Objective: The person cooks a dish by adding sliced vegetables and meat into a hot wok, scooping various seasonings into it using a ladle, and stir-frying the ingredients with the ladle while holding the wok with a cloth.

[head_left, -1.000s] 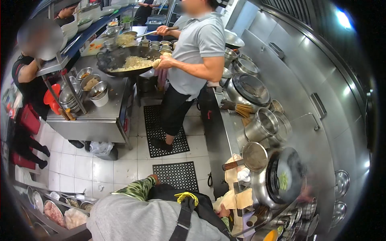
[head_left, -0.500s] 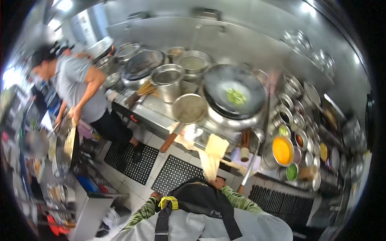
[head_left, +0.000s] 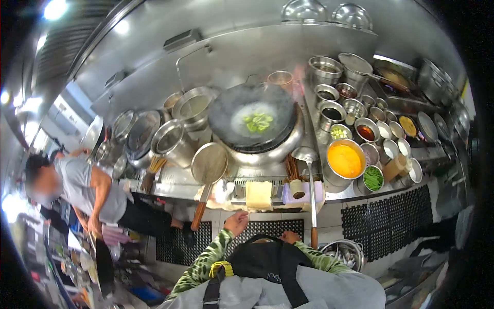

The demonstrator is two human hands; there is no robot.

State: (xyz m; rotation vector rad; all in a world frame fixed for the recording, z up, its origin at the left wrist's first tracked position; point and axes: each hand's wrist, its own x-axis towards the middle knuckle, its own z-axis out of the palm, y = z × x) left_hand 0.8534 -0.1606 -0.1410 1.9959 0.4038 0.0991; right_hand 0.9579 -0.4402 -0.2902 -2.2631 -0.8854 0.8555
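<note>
The fingers of our left hand (head_left: pixel 236 223) are loose and a bit bent, and we see nothing in them. Our right hand (head_left: pixel 290 237) is low in the middle of the frame, close to our black apron (head_left: pixel 262 257). We cannot tell how wide its fingers are, or if they hold anything.

Just above our left hand, in the middle of the frame, is a folded yellow cloth (head_left: pixel 259 194) on the edge of the metal counter (head_left: pixel 177 186). It should be soft, light and floppy, and hard to break. A pinch on its near edge would be a good hold.

To the left is a round scoop (head_left: pixel 209 163), its wood handle (head_left: pixel 199 213) sticking out toward us. It looks stiff and a bit heavy at the round end, so the wood is the place to grab.

Near our right hand is a long ladle (head_left: pixel 313 201) with a wood tip pointing down. It should be stiff, and smooth metal may slip if wet, so the wood is best.

Farther up sits a big dark wok (head_left: pixel 226 116) with green pieces (head_left: pixel 257 122) in it. It looks heavy and maybe hot.
</note>
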